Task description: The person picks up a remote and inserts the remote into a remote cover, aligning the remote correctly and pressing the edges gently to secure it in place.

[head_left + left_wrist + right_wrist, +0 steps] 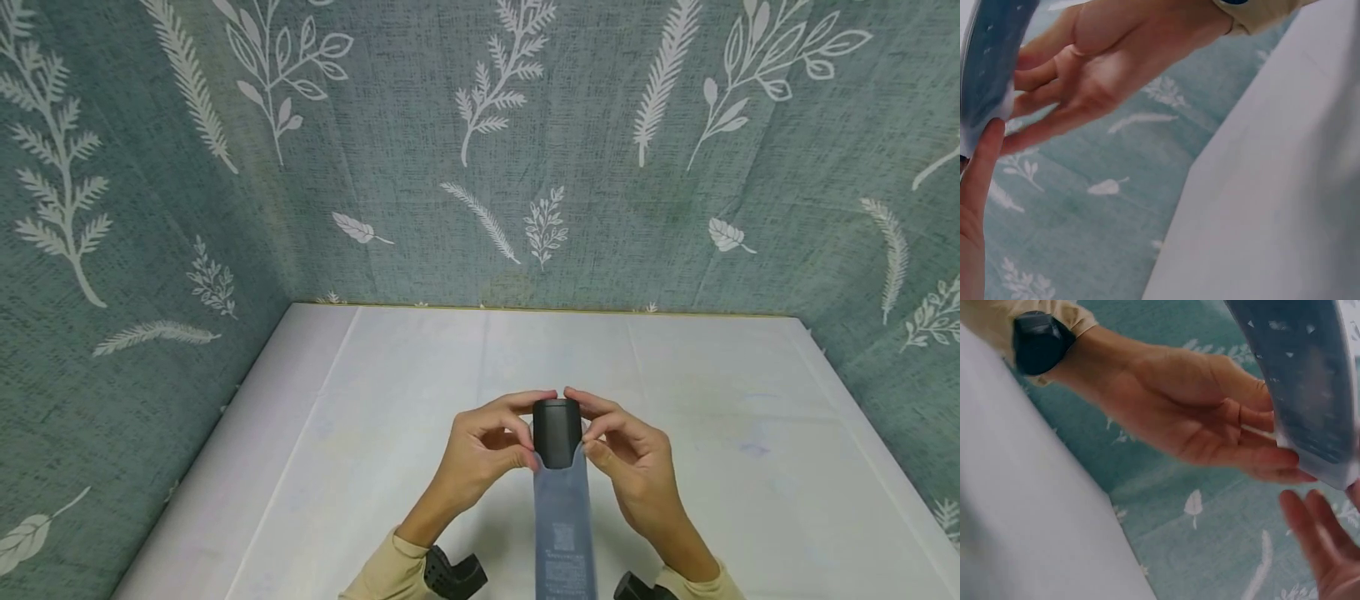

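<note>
A dark remote control (557, 433) is held upright in a translucent blue-grey sleeve (564, 508), its black upper end bare in the head view. Printed text and a square code show through the sleeve on this side; button marks show on the far side in the right wrist view. My left hand (483, 442) pinches the sleeve's left edge beside the black end, a fingertip near the remote's top. On the other edge, my right hand (636, 458) pinches the sleeve in the same way. The lower end of the sleeve runs out of the head view.
A white table (360, 467) lies under the hands. Green-blue cloth walls (405, 142) with white leaf prints rise behind it and on both sides. Each wrist carries a black device, such as the one on the left wrist (454, 575).
</note>
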`<control>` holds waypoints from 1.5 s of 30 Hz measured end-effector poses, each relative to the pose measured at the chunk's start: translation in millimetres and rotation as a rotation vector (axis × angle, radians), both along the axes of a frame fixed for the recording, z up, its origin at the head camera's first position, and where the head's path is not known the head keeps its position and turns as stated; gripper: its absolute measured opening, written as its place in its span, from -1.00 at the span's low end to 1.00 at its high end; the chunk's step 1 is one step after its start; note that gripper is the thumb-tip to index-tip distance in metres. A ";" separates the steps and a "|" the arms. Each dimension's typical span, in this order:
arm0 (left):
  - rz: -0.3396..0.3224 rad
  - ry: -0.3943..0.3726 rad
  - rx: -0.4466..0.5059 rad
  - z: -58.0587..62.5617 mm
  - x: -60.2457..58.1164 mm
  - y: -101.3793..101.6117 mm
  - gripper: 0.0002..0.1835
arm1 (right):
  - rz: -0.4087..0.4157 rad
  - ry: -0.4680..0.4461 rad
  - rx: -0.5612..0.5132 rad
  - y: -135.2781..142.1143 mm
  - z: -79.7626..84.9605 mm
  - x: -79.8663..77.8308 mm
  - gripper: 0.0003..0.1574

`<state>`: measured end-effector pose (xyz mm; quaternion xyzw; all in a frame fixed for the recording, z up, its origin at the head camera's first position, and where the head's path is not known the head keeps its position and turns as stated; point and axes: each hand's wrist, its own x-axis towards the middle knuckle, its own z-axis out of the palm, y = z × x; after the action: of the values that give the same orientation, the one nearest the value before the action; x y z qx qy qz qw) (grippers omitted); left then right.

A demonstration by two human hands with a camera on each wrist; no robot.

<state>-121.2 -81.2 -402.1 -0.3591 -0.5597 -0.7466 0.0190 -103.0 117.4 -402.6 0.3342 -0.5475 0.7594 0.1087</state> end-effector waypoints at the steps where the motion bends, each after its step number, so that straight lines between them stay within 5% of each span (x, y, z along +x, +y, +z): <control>1: 0.013 0.005 -0.007 -0.3 -0.1 -0.4 -0.74 | 0.001 -0.012 0.014 0.9 -1.2 0.7 -0.82; 10: 0.088 0.099 -0.032 -2.8 -0.6 -2.0 -0.79 | 0.107 -0.052 0.066 5.2 -6.7 3.8 -0.45; 22: 0.137 0.199 -0.035 4.2 -6.6 -0.6 -0.84 | 0.128 -0.094 0.056 2.6 -6.4 8.8 -0.46; 35: 0.099 0.114 -0.040 2.3 -6.9 0.1 -0.85 | 0.051 -0.088 0.043 2.0 0.8 4.1 -0.45; 42: 0.230 0.093 -0.165 -0.3 -2.2 0.5 -0.84 | -0.046 -0.119 0.082 2.3 4.8 3.9 -0.44; 45: 0.265 0.028 -0.224 1.8 2.5 2.4 -0.78 | -0.108 -0.150 0.132 0.2 4.6 4.9 -0.42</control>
<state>-118.7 -78.8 -400.2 -0.2924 -0.6815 -0.6655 0.0851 -98.1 117.7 -398.0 0.2531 -0.6203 0.7375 0.0858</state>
